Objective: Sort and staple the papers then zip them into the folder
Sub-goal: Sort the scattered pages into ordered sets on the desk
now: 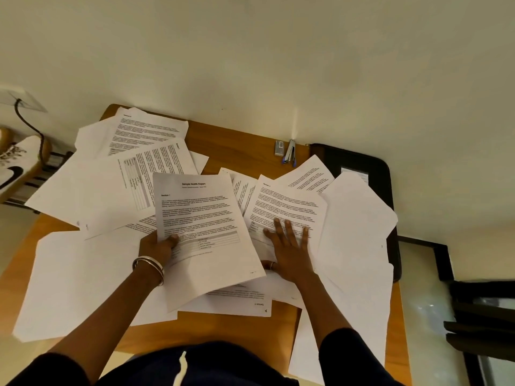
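Note:
Several printed and blank white sheets lie scattered over a small wooden table (245,146). My left hand (158,247) grips the lower left edge of a titled report page (203,218), thumb on top, lifting it above the pile. My right hand (288,246) lies flat with spread fingers on a text page (289,204) just to the right. A silver stapler (290,151) with blue tips stands at the table's far edge, with a small staple box (279,148) beside it. The black zip folder (362,162) lies at the far right, partly under loose sheets.
The table stands against a cream wall. To the left is a shoe rack with a white sneaker (14,168) and a black cable (30,126). Dark frames (479,324) stand on the floor at the right. Sheets overhang the table's left and right edges.

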### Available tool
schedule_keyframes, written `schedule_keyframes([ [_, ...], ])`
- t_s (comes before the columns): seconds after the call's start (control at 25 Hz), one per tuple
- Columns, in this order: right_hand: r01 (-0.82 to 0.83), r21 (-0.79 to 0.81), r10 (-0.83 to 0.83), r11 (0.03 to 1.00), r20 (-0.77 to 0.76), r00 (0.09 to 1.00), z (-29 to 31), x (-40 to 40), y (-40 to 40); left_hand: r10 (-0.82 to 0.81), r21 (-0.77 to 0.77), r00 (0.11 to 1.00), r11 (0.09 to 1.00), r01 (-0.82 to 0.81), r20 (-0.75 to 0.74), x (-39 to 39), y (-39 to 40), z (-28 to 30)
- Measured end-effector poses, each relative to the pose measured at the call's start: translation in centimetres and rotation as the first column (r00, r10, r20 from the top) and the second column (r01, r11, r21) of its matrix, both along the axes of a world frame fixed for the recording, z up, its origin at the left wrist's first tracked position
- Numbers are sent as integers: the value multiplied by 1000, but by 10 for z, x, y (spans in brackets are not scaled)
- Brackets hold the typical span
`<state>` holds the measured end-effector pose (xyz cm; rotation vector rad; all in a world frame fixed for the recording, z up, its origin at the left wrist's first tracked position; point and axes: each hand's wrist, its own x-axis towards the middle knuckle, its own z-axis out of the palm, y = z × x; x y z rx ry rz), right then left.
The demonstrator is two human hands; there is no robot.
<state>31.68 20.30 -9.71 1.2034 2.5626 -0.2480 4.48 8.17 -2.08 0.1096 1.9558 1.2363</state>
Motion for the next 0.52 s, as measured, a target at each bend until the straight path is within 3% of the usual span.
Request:
schedule_keyframes([
  [0.32, 3, -16, -3, 1000, 11, 1000, 24, 1, 11, 33, -18, 999, 999, -33, -14, -10, -1, 2],
  [0.4, 179, -48, -184, 983, -122, 975, 45, 6, 24, 18, -17, 1000, 1000, -18, -8, -10, 1, 4],
  [0.44, 338, -44, -339, 940, -232, 912, 53, 10, 33, 8, -14, 1000, 1000, -8, 0, -9, 2, 5],
  [0.52, 690, -86, -652, 718, -430, 625, 63, 25, 61, 12, 2, 999, 1000, -12, 40, -4, 4, 4],
])
